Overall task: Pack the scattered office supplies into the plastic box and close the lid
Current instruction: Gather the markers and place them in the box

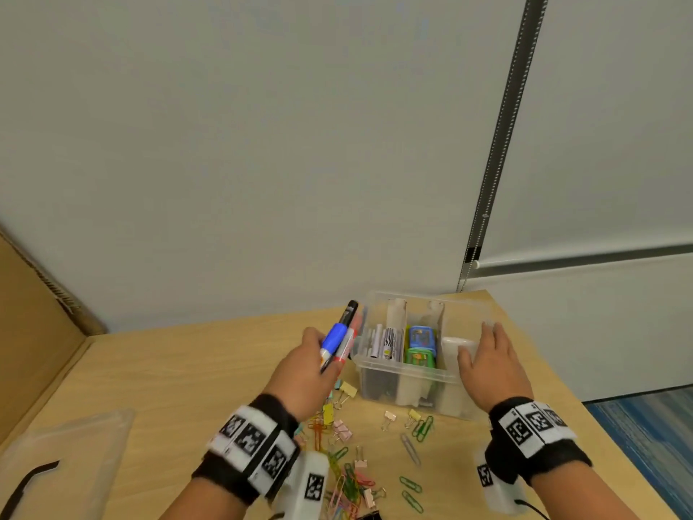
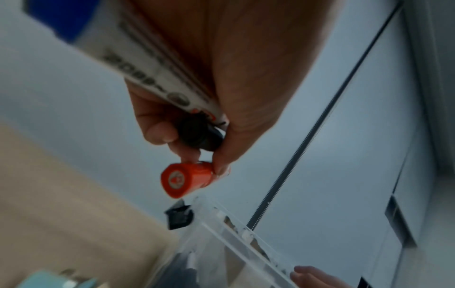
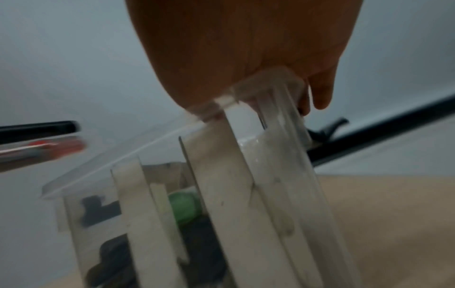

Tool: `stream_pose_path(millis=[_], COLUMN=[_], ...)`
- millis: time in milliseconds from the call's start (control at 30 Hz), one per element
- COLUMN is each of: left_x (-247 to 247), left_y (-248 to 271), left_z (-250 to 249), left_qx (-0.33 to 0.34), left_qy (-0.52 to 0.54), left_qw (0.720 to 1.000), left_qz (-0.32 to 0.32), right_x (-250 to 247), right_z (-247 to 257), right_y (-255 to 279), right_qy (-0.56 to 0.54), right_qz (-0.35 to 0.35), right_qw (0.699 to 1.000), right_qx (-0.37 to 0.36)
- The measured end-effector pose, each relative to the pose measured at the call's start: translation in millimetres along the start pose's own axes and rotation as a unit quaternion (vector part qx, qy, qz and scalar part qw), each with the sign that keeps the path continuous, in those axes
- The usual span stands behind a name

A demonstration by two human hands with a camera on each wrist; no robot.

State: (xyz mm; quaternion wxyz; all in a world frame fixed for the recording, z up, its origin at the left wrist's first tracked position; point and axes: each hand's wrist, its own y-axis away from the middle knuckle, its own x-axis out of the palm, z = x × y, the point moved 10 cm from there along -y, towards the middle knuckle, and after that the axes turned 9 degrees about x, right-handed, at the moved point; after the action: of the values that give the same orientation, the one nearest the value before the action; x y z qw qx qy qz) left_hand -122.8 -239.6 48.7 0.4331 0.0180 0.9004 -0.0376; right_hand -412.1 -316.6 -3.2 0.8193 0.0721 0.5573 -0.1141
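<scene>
The right hand (image 3: 246, 50) rests on the near top edge of the clear plastic box (image 3: 278, 155), fingers draped over the rim. White dividers (image 3: 216, 185) stand upright inside it, with something green (image 3: 184, 206) and dark shapes between them, too blurred to name. At the left, a black marker (image 3: 39, 129) and a red marker (image 3: 49, 149) point toward the box. Beige table (image 3: 393, 224) lies to the right.

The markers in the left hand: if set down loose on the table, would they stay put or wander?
The markers look round-barrelled with round caps, so they would probably roll. Rigid and likely light, bunched in the left hand, one could slip out. The plastic box would stop them.
</scene>
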Motion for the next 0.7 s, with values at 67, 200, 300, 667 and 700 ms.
stream_pose_path(millis=[67, 200, 300, 667, 700], left_x=[15, 39, 48, 61, 61], left_y=[-32, -85, -109, -113, -113], left_z=[-16, -30, -35, -35, -37], left_qx=[-0.006, -0.044, -0.070, -0.059, -0.051], left_qy=[-0.037, -0.135, -0.165, -0.224, -0.242], left_qw=[0.999, 0.988, 0.982, 0.970, 0.966], left_qz=[0.027, 0.061, 0.057, 0.071, 0.078], right_x=[2, -1, -3, -2, -1], right_z=[0, 1, 3, 4, 4], right_y=[2, 5, 7, 6, 6], right_qy=[-0.018, -0.025, -0.021, -0.022, -0.024], right_qz=[0.006, 0.008, 0.003, 0.000, -0.003], right_qw=[1.000, 1.000, 1.000, 0.999, 0.999], right_qx=[-0.005, -0.007, -0.020, -0.047, -0.048])
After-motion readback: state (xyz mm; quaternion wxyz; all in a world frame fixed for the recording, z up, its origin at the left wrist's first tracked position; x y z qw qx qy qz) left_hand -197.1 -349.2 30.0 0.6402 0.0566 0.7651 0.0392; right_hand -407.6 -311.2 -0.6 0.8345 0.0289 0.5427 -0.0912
